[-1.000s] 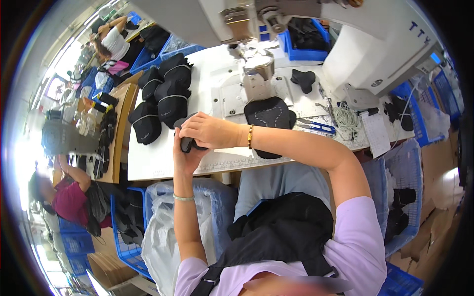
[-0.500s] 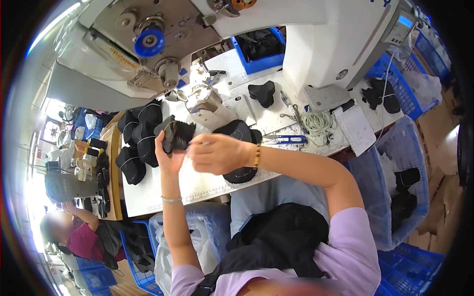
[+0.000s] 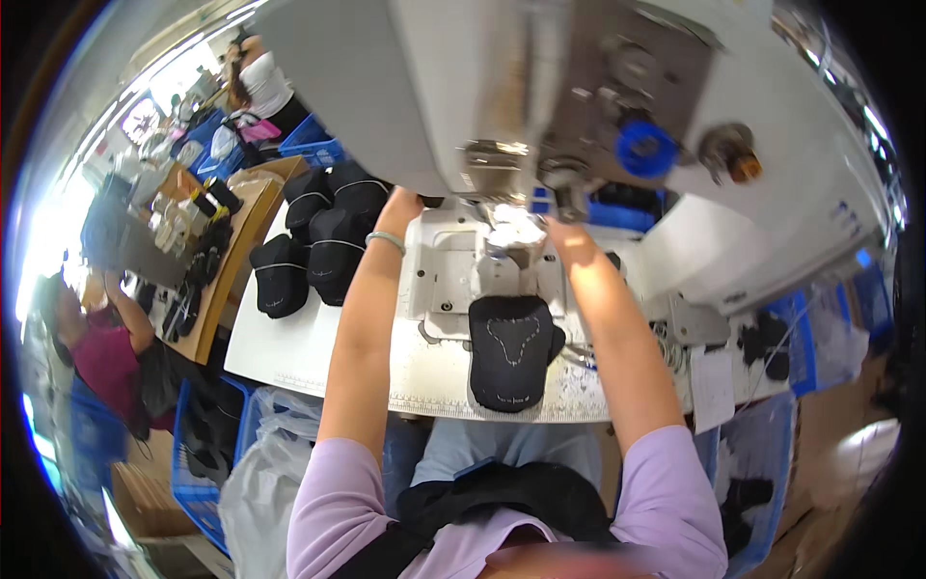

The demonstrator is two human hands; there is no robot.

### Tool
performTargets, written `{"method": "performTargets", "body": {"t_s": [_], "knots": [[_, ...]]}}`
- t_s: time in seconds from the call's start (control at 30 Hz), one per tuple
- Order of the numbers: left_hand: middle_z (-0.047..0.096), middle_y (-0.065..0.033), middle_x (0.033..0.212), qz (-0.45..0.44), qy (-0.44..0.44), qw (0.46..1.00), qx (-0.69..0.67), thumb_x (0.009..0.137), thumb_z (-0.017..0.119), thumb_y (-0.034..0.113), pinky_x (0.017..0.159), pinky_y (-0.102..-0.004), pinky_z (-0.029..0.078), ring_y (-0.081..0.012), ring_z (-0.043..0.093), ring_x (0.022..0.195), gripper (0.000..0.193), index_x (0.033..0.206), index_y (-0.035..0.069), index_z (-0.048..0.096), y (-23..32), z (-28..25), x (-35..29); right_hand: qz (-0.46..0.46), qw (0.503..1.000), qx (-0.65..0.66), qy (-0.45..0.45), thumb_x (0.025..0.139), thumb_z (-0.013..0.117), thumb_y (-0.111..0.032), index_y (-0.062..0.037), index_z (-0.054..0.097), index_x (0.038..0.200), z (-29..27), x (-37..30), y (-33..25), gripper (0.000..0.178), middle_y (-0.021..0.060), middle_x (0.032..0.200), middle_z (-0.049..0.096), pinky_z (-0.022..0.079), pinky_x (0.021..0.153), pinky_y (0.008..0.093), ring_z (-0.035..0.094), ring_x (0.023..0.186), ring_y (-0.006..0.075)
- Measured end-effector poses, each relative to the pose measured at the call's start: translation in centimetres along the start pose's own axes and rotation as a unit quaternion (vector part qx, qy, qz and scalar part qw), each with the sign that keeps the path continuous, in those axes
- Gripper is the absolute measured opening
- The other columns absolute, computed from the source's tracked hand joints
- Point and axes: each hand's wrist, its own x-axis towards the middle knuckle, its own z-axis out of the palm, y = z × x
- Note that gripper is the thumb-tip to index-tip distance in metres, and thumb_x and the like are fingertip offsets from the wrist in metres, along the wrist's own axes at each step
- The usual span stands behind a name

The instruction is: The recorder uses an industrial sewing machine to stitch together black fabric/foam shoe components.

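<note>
My left hand [image 3: 405, 204] reaches forward to the left side of the sewing machine's [image 3: 781, 164] needle area, its fingers mostly hidden behind the machine head. On the other side, my right hand [image 3: 565, 234] is at the bright metal parts below the head, its fingers also hidden. Whether either hand holds anything does not show. A stack of black fabric pieces [image 3: 511, 349], the top one marked with a dashed pale outline, lies on the white table [image 3: 289, 345] between my forearms. Several black bundles tied with pale cord [image 3: 338, 256] lie left of my left forearm.
A white card [image 3: 713, 388] hangs over the table's right edge. Blue crates [image 3: 757, 454] stand to the right, and another crate [image 3: 198, 492] with dark material stands lower left beside clear plastic bags [image 3: 275, 473]. A co-worker in a dark red top [image 3: 111, 362] is at the left.
Both hands have gone forward from above the table to beneath the machine head. The black pieces my left hand held are out of sight. My view has turned, shifting the whole scene.
</note>
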Motion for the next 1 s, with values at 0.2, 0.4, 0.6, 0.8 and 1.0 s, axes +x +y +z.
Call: {"method": "performTargets", "body": {"t_s": [0.2,0.4,0.6,0.8,1.0], "knots": [[0.052,-0.0060,0.123,-0.053,0.015,0.987,0.152,0.080,0.064,0.045,0.092,-0.0359,0.041,-0.0209,0.047,0.114,0.055,0.120,0.008,0.054,3.3,-4.4,-0.7,-0.046,0.989,0.123,-0.075,0.068,0.069,-0.018,-0.0034,0.050,0.119,2.5,-2.4,-3.2,0.056,0.0179,0.112,0.057,0.044,0.091,0.0398,0.052,0.107,0.0331],[0.060,-0.0059,0.113,-0.094,-0.037,0.993,0.059,0.075,0.068,0.038,0.089,-0.0292,0.044,-0.0173,0.057,0.101,0.048,0.112,0.008,0.059,3.0,6.7,-3.5,0.024,0.984,0.134,-0.114,0.070,0.067,-0.017,-0.0036,0.050,0.121,2.3,2.8,2.9,0.055,0.0158,0.112,0.057,0.044,0.090,0.0367,0.053,0.105,0.0301],[0.063,-0.0050,0.107,-0.088,0.029,0.983,0.157,0.072,0.068,0.035,0.084,-0.0269,0.045,-0.0174,0.060,0.095,0.045,0.108,0.009,0.063,4.4,7.5,-6.1,0.074,0.963,0.207,-0.153,0.071,0.065,-0.015,-0.0038,0.051,0.122,4.0,2.1,3.0,0.054,0.0137,0.112,0.058,0.044,0.088,0.0336,0.054,0.103,0.0271],[0.063,-0.0097,0.096,-0.133,0.008,0.983,0.124,0.071,0.064,0.029,0.073,-0.0303,0.049,-0.0198,0.062,0.089,0.035,0.098,0.007,0.063,2.7,4.6,-1.5,0.092,0.938,0.276,-0.188,0.073,0.063,-0.013,-0.0040,0.051,0.124,5.8,4.1,0.2,0.053,0.0116,0.112,0.059,0.045,0.086,0.0305,0.055,0.101,0.0242],[0.048,-0.0244,0.122,-0.099,0.132,0.980,0.112,0.080,0.058,0.045,0.078,-0.0408,0.054,-0.0316,0.060,0.100,0.080,0.135,-0.004,0.027,0.6,5.2,-0.7,0.125,0.907,0.341,-0.212,0.075,0.061,-0.012,-0.0042,0.051,0.126,9.4,4.3,-2.4,0.053,0.0095,0.112,0.060,0.045,0.085,0.0274,0.057,0.099,0.0212]]}}
